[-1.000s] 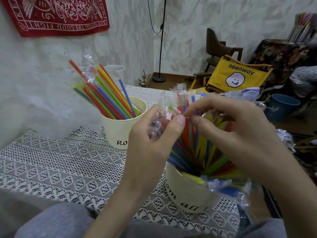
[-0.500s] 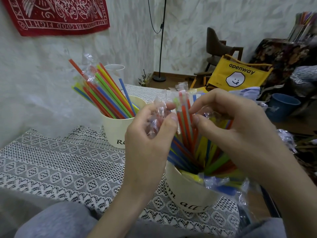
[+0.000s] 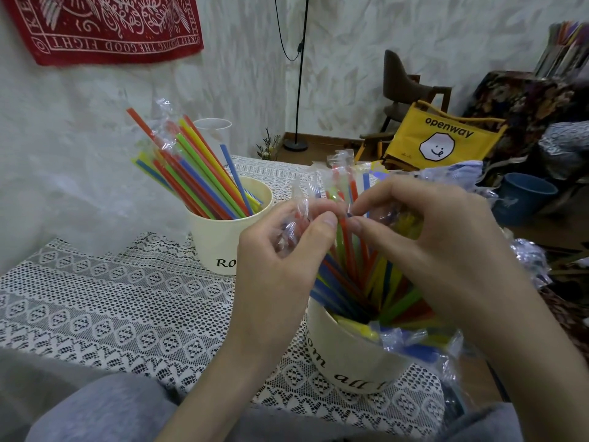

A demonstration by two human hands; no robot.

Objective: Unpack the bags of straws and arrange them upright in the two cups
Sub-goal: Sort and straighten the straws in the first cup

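While the left hand (image 3: pixel 280 250) pinches crinkled wrapping (image 3: pixel 294 223), the right hand (image 3: pixel 424 250) apparently pinches straws (image 3: pixel 345 247) above the near cup (image 3: pixel 344 355).

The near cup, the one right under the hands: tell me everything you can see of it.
The near cup is cream, smooth and glossy-looking, with black script lettering of which "all" is readable. It stands upright on the lace tablecloth near the table's front edge. Coloured straws fan out of it, some still in clear plastic wrap draped over its right rim. The left hand and right hand pinch the wrap above the cup; neither touches it.
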